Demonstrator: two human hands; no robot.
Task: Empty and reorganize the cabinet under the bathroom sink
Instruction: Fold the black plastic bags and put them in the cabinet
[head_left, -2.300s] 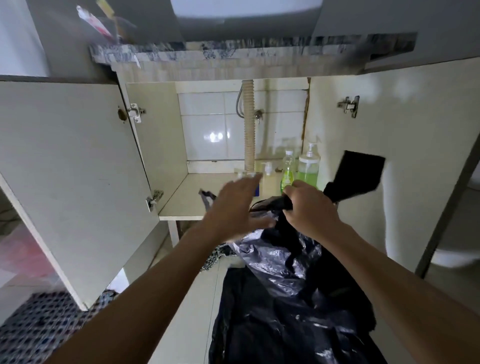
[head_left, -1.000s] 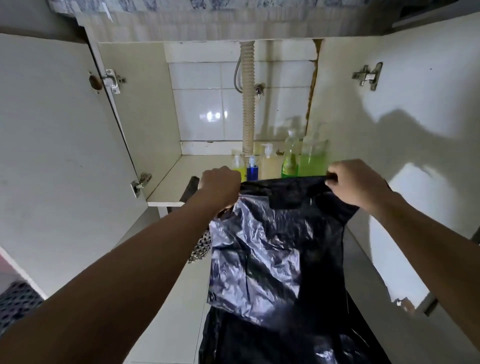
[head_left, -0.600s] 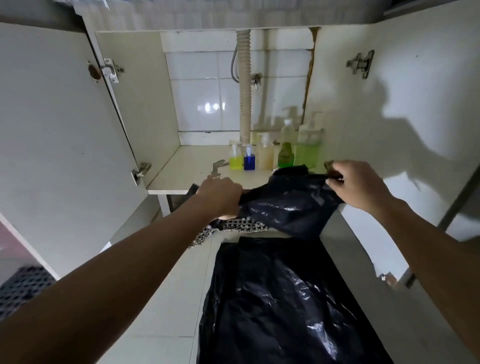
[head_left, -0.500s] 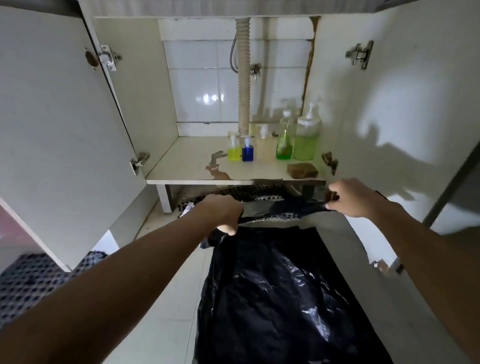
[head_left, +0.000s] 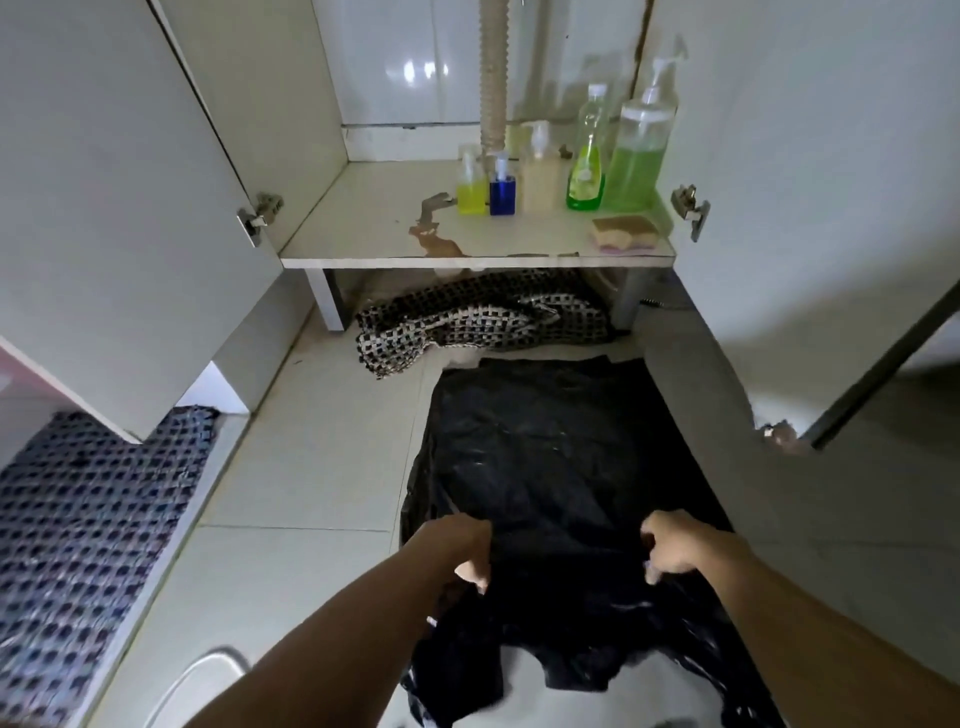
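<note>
A black plastic bag (head_left: 550, 457) lies spread flat on the tiled floor in front of the open cabinet. My left hand (head_left: 457, 545) grips the bag's near part on the left, and my right hand (head_left: 670, 545) grips it on the right. On the cabinet shelf (head_left: 363, 218) stand a yellow bottle (head_left: 471, 187), a small blue bottle (head_left: 502, 189), a cream pump bottle (head_left: 540, 174), a green squeeze bottle (head_left: 587, 156) and a large green pump bottle (head_left: 636, 150). A sponge (head_left: 623, 234) lies at the shelf's front right.
Both cabinet doors stand open, the left door (head_left: 104, 208) and the right door (head_left: 831, 182). A checked mat (head_left: 483, 317) is bunched on the floor under the shelf. Another patterned mat (head_left: 78, 519) lies at the left. A drain hose (head_left: 491, 73) runs down behind the bottles.
Both hands have pulled back from the cabinet front toward me and down to the floor. The black bag, held up before, now lies flat. The view has tilted down.
</note>
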